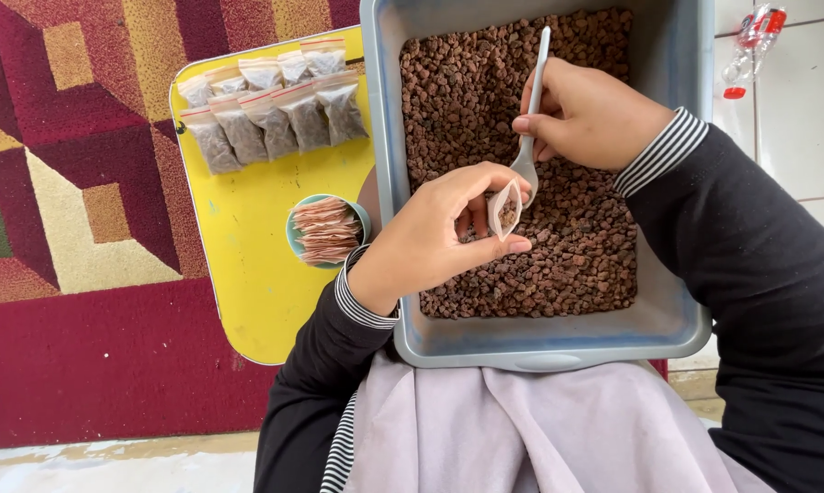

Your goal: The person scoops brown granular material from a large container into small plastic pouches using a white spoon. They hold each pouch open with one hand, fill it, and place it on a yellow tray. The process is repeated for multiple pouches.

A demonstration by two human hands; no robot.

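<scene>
Hands pinch a clear pouch (504, 210) and smooth plastic spoon (532, 110) over gritty pellets (567, 246).

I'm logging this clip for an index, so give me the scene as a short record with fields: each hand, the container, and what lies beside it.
left hand: holds a small clear bag open
right hand: grips a white spoon, bowl at the bag's mouth
tub: grey-blue, holds brown pellets
yellow tray: carries filled bags in rows and a bowl of empty bags
floor: patterned rug, pale tiles
</scene>
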